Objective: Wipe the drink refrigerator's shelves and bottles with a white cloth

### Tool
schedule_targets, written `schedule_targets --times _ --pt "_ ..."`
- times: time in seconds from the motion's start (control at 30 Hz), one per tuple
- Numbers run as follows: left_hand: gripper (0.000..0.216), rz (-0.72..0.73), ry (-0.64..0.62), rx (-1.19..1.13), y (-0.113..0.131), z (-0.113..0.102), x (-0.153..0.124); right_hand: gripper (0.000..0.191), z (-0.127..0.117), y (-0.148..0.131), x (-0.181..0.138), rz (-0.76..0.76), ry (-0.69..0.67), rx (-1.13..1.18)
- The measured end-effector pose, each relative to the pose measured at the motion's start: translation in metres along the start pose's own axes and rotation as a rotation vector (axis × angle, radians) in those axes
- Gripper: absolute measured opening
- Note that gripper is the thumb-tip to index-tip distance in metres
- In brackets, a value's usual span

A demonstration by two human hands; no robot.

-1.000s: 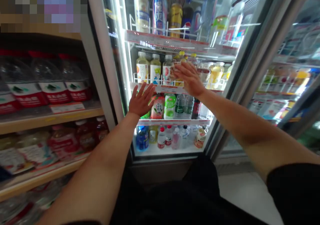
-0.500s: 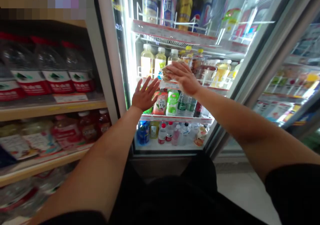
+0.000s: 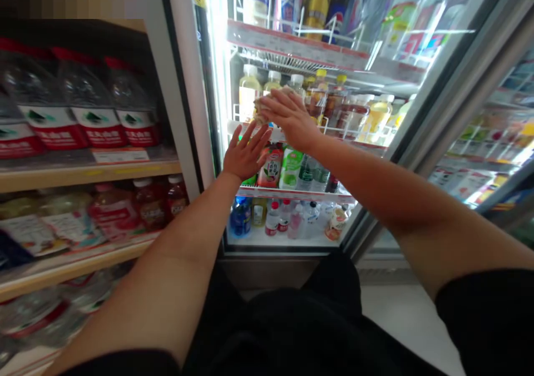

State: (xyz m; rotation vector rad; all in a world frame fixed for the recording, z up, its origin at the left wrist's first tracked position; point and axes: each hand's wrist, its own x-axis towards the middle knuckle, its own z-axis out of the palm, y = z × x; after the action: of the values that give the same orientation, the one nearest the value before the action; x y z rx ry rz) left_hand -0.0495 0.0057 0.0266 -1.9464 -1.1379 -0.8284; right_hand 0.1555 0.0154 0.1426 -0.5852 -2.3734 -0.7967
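Observation:
My right hand reaches into the open drinks fridge at the shelf of pale juice bottles. Its fingers lie over a crumpled pale cloth or wad, pressed against the front of those bottles. My left hand is just below and to the left, fingers spread, holding nothing. It hovers in front of the shelf rail, above a pink-labelled bottle and a green-labelled bottle on the shelf beneath.
The fridge door stands open to the right. Cans and bottles fill the top shelf; small bottles stand on the bottom shelf. To the left, wooden shelves carry large water bottles with red labels.
My right hand has slid left along the juice shelf with the pale wad under it. My left hand stayed open near the rail, and the view has moved closer.

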Motion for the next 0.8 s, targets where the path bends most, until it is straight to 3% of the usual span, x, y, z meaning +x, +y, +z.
schedule_targets --times 0.1,0.27,0.33,0.5,0.57,0.67,0.8 --pt "0.063 -0.012 0.025 -0.060 0.002 -0.003 -0.001 0.046 -0.014 0.012 0.017 0.020 0.051 -0.009" --pt "0.066 -0.024 0.033 -0.114 0.003 -0.004 -0.001 0.053 -0.030 0.039 0.047 0.341 0.415 -0.103" --pt "0.065 -0.016 0.036 -0.105 0.001 -0.002 -0.001 0.052 -0.026 0.032 0.046 0.325 0.390 -0.131" --pt "0.062 -0.018 0.007 -0.070 -0.004 0.006 -0.001 0.048 -0.008 -0.013 0.028 -0.119 -0.090 -0.076" --pt "0.063 -0.027 -0.006 -0.064 -0.003 0.005 -0.001 0.049 -0.009 -0.020 0.026 -0.209 -0.172 -0.064" --pt "0.063 -0.028 0.016 -0.072 0.000 0.000 -0.001 0.050 -0.022 -0.006 0.032 -0.151 -0.106 -0.089" --pt "0.064 -0.016 0.060 -0.113 0.004 -0.005 -0.001 0.046 -0.037 0.038 0.032 0.166 0.197 -0.114"
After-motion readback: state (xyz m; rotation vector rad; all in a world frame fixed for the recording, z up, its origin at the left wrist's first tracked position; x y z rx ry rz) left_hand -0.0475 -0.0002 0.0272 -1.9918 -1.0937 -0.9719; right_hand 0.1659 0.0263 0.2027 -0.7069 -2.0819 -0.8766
